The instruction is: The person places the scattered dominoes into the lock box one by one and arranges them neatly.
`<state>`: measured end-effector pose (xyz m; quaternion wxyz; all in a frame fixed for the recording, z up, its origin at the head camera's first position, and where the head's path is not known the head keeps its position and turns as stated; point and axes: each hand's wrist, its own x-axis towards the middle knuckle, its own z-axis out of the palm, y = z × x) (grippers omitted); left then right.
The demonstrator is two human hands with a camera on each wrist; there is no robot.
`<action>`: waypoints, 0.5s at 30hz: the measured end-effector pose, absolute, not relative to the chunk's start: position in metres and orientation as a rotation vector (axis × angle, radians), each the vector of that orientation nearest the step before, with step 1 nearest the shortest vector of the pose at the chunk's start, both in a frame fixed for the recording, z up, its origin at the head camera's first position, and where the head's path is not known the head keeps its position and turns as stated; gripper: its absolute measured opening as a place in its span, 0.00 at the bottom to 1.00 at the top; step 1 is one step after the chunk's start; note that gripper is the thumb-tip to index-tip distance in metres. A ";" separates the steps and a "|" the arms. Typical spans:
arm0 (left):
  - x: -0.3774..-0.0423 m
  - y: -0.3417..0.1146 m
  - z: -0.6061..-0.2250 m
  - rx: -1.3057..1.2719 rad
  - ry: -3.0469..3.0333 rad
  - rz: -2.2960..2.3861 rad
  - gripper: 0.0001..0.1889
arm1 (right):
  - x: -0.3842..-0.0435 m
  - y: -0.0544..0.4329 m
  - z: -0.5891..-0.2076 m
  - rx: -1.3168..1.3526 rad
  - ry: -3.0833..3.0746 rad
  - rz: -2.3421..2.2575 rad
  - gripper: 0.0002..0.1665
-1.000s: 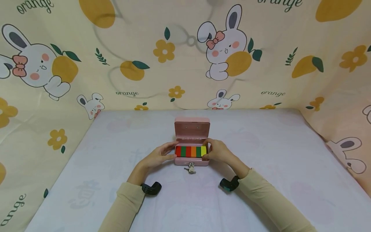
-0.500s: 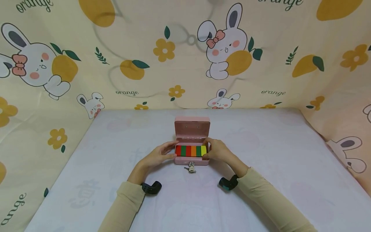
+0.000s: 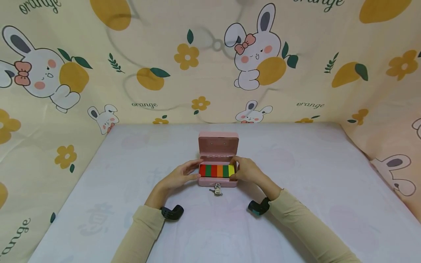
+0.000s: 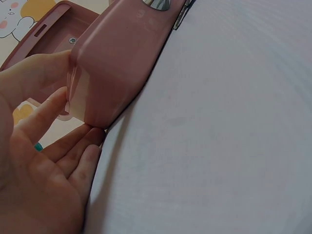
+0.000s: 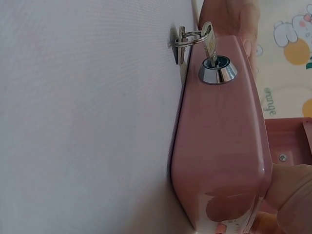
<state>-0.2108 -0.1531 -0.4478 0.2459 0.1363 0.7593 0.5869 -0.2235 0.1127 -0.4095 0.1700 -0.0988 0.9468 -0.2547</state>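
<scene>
A pink metal cash box (image 3: 217,182) stands on the table with its lid (image 3: 218,144) raised at the back. Inside, a tight row of coloured blocks (image 3: 214,171) runs red, green, red, orange, green, and ends in a yellow block (image 3: 231,170) at the right. My left hand (image 3: 178,176) grips the box's left end, thumb at the near corner and fingers along the outer wall. My right hand (image 3: 248,170) reaches over the right rim and pinches the yellow block between thumb and finger. Its fingertips are mostly hidden by the box in the right wrist view.
A key (image 5: 209,44) sits in the round lock on the box's front, with a second key (image 5: 181,46) hanging on its ring. White cloth (image 3: 210,226) covers the table. Behind it and at the sides hangs a rabbit-and-orange patterned cloth (image 3: 148,44).
</scene>
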 end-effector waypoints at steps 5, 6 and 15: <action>-0.211 -0.153 -0.448 0.390 2.079 1.596 0.32 | -0.224 0.112 -0.410 -0.266 2.684 -0.713 0.26; -0.211 -0.153 -0.448 0.395 2.078 1.597 0.32 | -0.224 0.112 -0.410 -0.265 2.684 -0.710 0.26; -0.211 -0.152 -0.450 0.393 2.074 1.596 0.32 | -0.222 0.112 -0.410 -0.280 2.695 -0.706 0.26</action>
